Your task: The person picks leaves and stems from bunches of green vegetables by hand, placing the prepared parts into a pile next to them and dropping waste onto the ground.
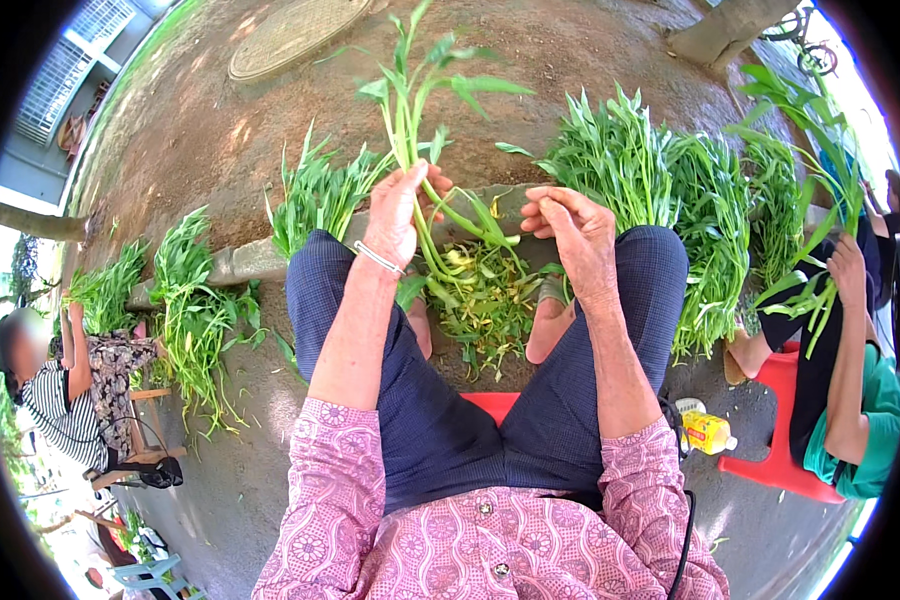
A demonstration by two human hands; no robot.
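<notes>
Upright in my left hand [395, 212] is a small bunch of water spinach [402, 125], leafy tops up and pale stems hanging below the closed fingers. One thicker stem [480, 228] slants from it toward the right, its end short of my right hand [575, 232]. That hand is closed, thumb and fingertips pinched together; whatever they hold, if anything, is too small to make out. Between my feet lies a heap of plucked green and yellow leaves [480, 310].
Bundles of water spinach lean on a low kerb [245, 262], at left [315, 190] and right [620, 160]. A yellow bottle [708, 433] lies by my right side. At far right, a person in green [855, 430] holds stalks near a red stool [785, 430]. Another person [70, 390] sits at far left.
</notes>
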